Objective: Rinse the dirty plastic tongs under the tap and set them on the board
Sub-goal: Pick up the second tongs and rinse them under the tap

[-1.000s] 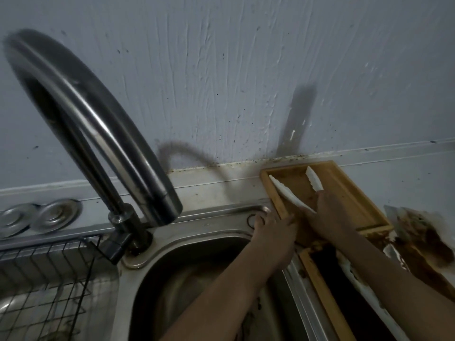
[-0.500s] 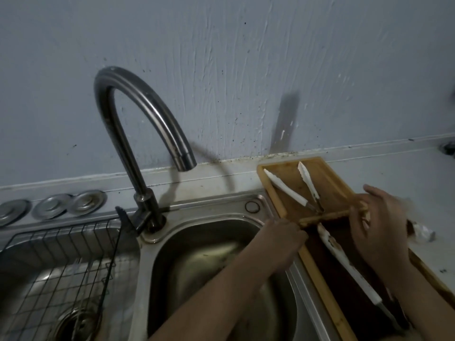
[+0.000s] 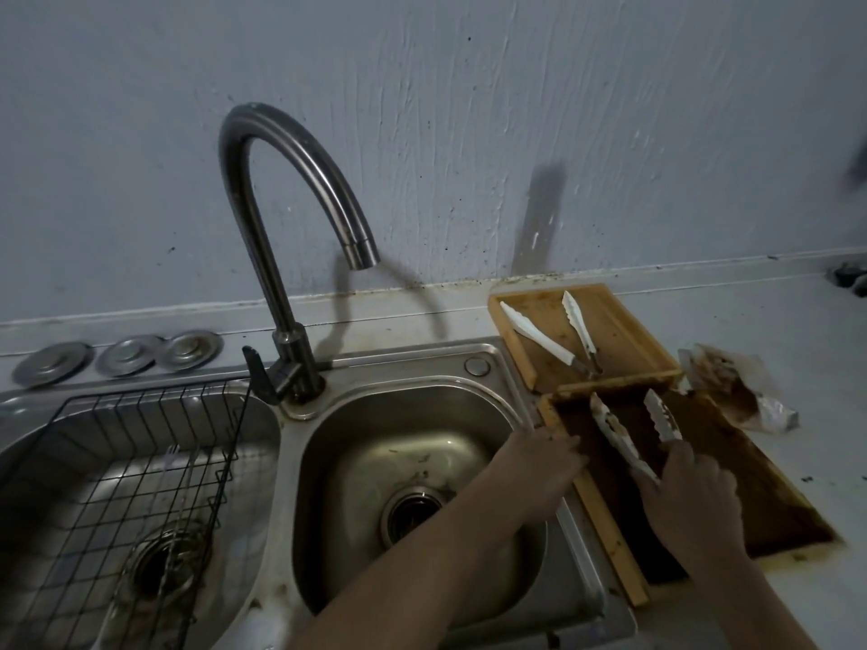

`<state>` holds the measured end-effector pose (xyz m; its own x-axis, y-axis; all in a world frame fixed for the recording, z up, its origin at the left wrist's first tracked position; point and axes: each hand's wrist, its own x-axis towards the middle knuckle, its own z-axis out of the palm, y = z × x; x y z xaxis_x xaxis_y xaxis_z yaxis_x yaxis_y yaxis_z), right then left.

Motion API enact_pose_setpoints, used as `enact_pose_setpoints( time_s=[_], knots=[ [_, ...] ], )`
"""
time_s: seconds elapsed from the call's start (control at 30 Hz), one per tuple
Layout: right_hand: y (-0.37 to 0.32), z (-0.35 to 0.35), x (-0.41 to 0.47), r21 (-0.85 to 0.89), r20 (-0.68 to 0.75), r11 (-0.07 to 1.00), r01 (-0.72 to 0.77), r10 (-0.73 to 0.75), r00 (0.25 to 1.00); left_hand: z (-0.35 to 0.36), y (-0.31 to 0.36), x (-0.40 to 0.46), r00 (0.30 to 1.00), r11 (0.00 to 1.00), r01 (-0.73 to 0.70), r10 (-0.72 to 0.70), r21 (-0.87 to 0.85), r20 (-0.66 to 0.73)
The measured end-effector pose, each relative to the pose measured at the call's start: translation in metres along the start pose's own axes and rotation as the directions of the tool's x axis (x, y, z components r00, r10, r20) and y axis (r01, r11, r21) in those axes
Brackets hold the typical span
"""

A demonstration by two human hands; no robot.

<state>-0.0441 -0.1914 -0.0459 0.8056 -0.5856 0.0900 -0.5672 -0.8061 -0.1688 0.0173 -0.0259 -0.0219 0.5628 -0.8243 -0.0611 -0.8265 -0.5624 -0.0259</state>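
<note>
A clean pair of white plastic tongs (image 3: 539, 339) lies on the pale wooden board (image 3: 624, 340) against the wall. In front of it sits a dark, stained wooden tray (image 3: 732, 466) holding a dirty pair of white tongs (image 3: 619, 436) smeared brown. My right hand (image 3: 689, 497) is closed over the near end of those dirty tongs. My left hand (image 3: 535, 466) rests on the tray's left rim beside the sink, fingers curled on the edge. The curved steel tap (image 3: 300, 194) stands over the right sink basin (image 3: 408, 462); no water runs.
A left sink basin holds a black wire rack (image 3: 140, 462). Three metal sink plugs (image 3: 122, 354) lie on the ledge behind it. A soiled, crumpled wrapper (image 3: 741, 387) lies right of the tray. The wall runs close behind the counter.
The view has pulled back and down, showing both basins. My right hand left the clean tongs on the board and came down onto the dirty tongs in the tray.
</note>
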Motion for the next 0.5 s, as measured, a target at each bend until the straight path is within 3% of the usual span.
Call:
enact_pose_setpoints(
  time_s=[0.17, 0.27, 0.37, 0.5],
  knots=[
    [-0.012, -0.022, -0.006, 0.215, -0.11, 0.969, 0.124, -0.102, 0.989, -0.002, -0.019, -0.012, 0.988, 0.995, 0.007, -0.022, -0.1, -0.152],
    [-0.034, -0.043, -0.008, 0.563, -0.073, 0.803, 0.197, -0.189, 0.979, -0.005, -0.038, -0.022, 0.965, 0.986, 0.086, -0.117, -0.14, -0.235],
    [-0.069, -0.055, -0.012, 0.821, 0.123, 0.571, 0.022, -0.213, 0.969, -0.009, -0.059, -0.035, 0.911, 0.962, 0.184, -0.244, -0.203, -0.331],
    [-0.107, -0.053, -0.02, 0.904, 0.415, 0.245, -0.349, -0.317, 0.853, -0.012, -0.088, -0.065, 0.767, 0.851, 0.324, -0.492, -0.413, -0.412]
  ],
)
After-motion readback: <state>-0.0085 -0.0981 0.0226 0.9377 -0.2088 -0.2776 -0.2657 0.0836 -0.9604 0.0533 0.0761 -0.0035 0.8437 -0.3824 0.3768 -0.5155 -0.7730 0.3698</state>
